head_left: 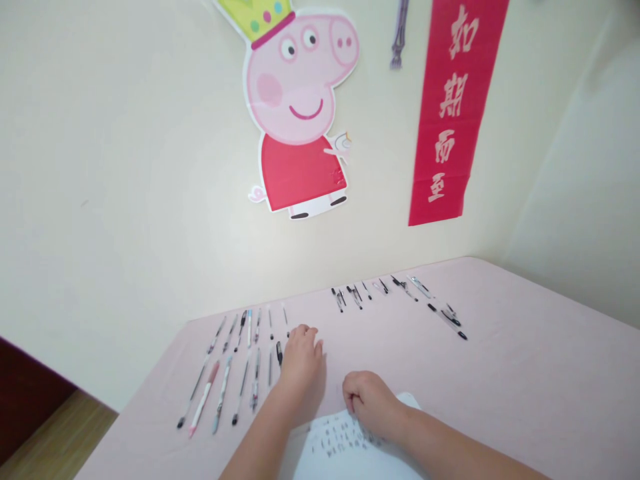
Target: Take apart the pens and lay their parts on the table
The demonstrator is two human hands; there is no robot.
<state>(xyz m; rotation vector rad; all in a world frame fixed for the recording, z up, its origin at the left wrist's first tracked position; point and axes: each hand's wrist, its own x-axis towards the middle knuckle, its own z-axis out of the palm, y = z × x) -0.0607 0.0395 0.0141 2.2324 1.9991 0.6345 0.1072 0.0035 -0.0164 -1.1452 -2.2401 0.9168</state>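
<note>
While our right hand (371, 402) rests curled shut on the paper (345, 455), pinning it, our left hand (301, 355) lies flat and open beside the pens (223, 393), ranked in rows.

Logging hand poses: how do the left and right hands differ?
The left hand lies open, fingers extended, by the pens; the right hand is curled. The left hand rests on the pink table, the right hand on the white sheet. Both are palm down.
</note>
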